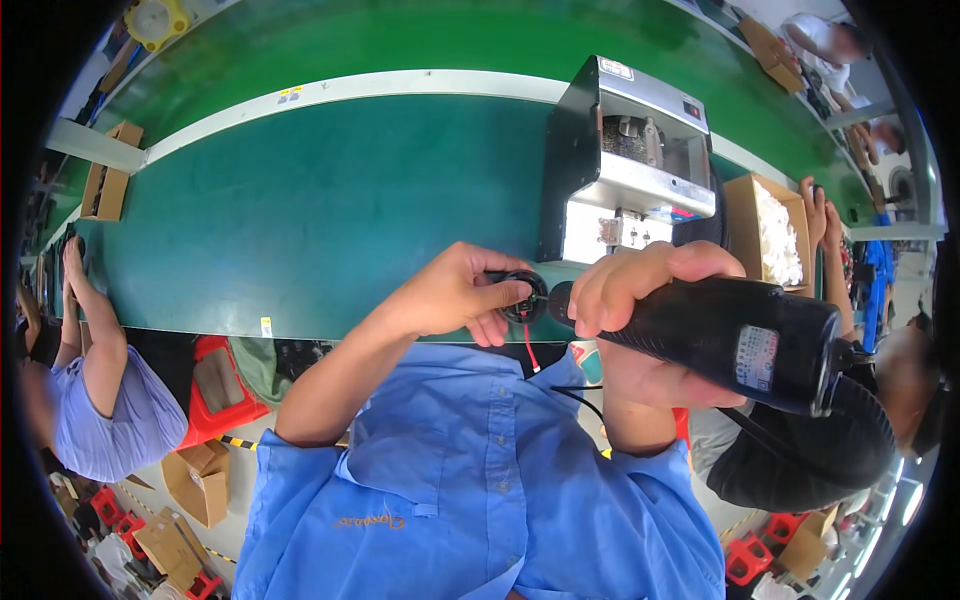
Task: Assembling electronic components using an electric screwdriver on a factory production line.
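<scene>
Driver (765, 340) at a round part (528, 283) by the bench (330, 230) edge.
Left hand (462, 295) pinches the part: likely light, hard; hold its rim. Right hand (640, 290) hugs the driver: likely heavy; hold its middle.

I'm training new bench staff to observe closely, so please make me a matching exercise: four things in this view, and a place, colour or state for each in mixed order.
Things
1. Long black tool
2. Small round black part
3. Box-shaped machine
4. Open cardboard box

Descriptions
A. Filled with white pieces
B. Held in the left hand
C. Silver front and dark side
D. Held in the right hand

Right pairs: 1-D, 2-B, 3-C, 4-A
</scene>
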A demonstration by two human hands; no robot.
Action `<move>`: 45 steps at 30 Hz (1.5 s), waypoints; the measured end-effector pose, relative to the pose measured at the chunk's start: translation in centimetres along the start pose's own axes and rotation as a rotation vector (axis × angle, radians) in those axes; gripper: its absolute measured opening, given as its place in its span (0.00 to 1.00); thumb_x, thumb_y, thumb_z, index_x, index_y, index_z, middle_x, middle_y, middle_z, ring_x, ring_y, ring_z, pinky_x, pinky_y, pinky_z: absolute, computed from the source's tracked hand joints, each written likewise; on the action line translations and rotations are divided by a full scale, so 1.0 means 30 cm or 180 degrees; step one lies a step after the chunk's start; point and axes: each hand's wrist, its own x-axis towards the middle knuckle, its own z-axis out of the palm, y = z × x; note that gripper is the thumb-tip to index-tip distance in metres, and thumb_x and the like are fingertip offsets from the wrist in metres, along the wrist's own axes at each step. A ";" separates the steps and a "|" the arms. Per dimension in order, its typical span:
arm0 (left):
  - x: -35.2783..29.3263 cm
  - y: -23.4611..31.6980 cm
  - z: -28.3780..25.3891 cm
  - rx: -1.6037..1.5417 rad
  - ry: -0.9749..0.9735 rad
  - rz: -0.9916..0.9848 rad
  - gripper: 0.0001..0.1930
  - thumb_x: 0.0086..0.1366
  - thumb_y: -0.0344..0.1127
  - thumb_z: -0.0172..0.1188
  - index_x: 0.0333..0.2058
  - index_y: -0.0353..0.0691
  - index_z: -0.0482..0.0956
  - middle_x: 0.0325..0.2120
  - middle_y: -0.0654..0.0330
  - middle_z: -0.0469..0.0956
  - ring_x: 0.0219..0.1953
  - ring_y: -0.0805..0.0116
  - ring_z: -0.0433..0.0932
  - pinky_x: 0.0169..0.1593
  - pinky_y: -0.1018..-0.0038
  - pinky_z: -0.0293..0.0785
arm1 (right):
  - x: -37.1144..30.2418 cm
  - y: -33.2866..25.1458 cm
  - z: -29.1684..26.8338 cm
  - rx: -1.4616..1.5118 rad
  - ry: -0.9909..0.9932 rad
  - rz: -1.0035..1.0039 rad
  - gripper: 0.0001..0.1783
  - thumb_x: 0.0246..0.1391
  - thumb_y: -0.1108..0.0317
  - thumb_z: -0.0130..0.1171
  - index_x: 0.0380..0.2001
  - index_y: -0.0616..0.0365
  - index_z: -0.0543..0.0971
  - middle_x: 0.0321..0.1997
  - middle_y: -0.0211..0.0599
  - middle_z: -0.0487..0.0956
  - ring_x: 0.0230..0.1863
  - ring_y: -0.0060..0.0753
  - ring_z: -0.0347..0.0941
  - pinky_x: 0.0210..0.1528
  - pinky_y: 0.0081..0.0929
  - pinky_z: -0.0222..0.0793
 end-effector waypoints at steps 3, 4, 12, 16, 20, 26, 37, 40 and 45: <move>-0.005 -0.002 -0.005 0.0008 0.0002 -0.0045 0.16 0.66 0.35 0.55 0.48 0.30 0.75 0.24 0.53 0.80 0.21 0.67 0.80 0.23 0.74 0.80 | -0.003 0.001 0.008 -0.0011 0.0004 0.0069 0.48 0.48 0.27 0.49 0.52 0.61 0.60 0.25 0.44 0.71 0.21 0.38 0.69 0.24 0.34 0.69; -0.007 -0.002 -0.005 -0.0004 0.0015 -0.0042 0.16 0.66 0.35 0.55 0.48 0.30 0.75 0.24 0.53 0.80 0.21 0.67 0.80 0.23 0.74 0.80 | -0.005 0.002 0.011 -0.0012 0.0003 0.0095 0.47 0.48 0.27 0.49 0.52 0.61 0.60 0.25 0.44 0.71 0.21 0.38 0.69 0.24 0.34 0.69; -0.011 0.007 -0.019 0.0114 0.0016 -0.0002 0.16 0.66 0.35 0.54 0.48 0.31 0.75 0.25 0.53 0.80 0.21 0.67 0.81 0.24 0.73 0.81 | -0.003 -0.005 0.021 0.0611 0.0052 0.0312 0.34 0.50 0.47 0.62 0.50 0.61 0.65 0.30 0.49 0.74 0.30 0.40 0.71 0.35 0.36 0.69; -0.012 0.050 -0.011 0.0261 0.0075 -0.0036 0.16 0.66 0.35 0.55 0.47 0.31 0.76 0.25 0.54 0.80 0.20 0.69 0.79 0.22 0.75 0.78 | 0.014 -0.001 0.016 0.0523 0.0229 0.0161 0.43 0.47 0.36 0.59 0.52 0.63 0.65 0.27 0.48 0.74 0.28 0.39 0.72 0.33 0.36 0.69; -0.031 0.086 -0.035 0.1222 0.0154 0.0325 0.16 0.65 0.36 0.56 0.48 0.33 0.75 0.19 0.62 0.76 0.16 0.79 0.71 0.18 0.81 0.67 | 0.022 -0.042 -0.004 0.0181 0.0383 0.0081 0.54 0.45 0.23 0.47 0.60 0.59 0.57 0.24 0.40 0.72 0.21 0.37 0.71 0.25 0.36 0.70; -0.201 0.106 -0.230 0.1954 0.1018 0.0154 0.17 0.63 0.32 0.56 0.51 0.34 0.74 0.19 0.68 0.72 0.19 0.83 0.66 0.21 0.84 0.60 | 0.039 -0.034 -0.014 0.0026 0.0909 0.0105 0.36 0.55 0.42 0.54 0.51 0.65 0.65 0.27 0.32 0.72 0.24 0.19 0.68 0.27 0.19 0.66; -0.210 0.144 -0.365 0.1705 0.1513 0.0314 0.17 0.62 0.34 0.61 0.48 0.31 0.76 0.34 0.64 0.78 0.35 0.79 0.72 0.36 0.82 0.71 | 0.060 -0.019 -0.115 -0.0208 0.0696 0.0428 0.49 0.50 0.27 0.45 0.57 0.61 0.60 0.24 0.39 0.72 0.21 0.36 0.71 0.23 0.34 0.70; -0.180 0.129 -0.386 0.1567 0.1552 0.0355 0.18 0.65 0.39 0.59 0.49 0.32 0.76 0.29 0.66 0.78 0.24 0.83 0.69 0.26 0.83 0.66 | 0.052 -0.047 -0.114 -0.0311 0.1104 0.0104 0.54 0.49 0.24 0.41 0.60 0.65 0.54 0.23 0.36 0.68 0.19 0.32 0.67 0.21 0.30 0.66; -0.307 0.054 -0.434 0.0992 0.2406 0.0480 0.19 0.67 0.42 0.56 0.49 0.34 0.76 0.24 0.68 0.73 0.23 0.83 0.67 0.25 0.86 0.64 | 0.055 0.038 -0.085 -0.0129 0.0656 -0.0042 0.52 0.53 0.26 0.39 0.61 0.66 0.53 0.26 0.40 0.69 0.21 0.33 0.68 0.23 0.30 0.68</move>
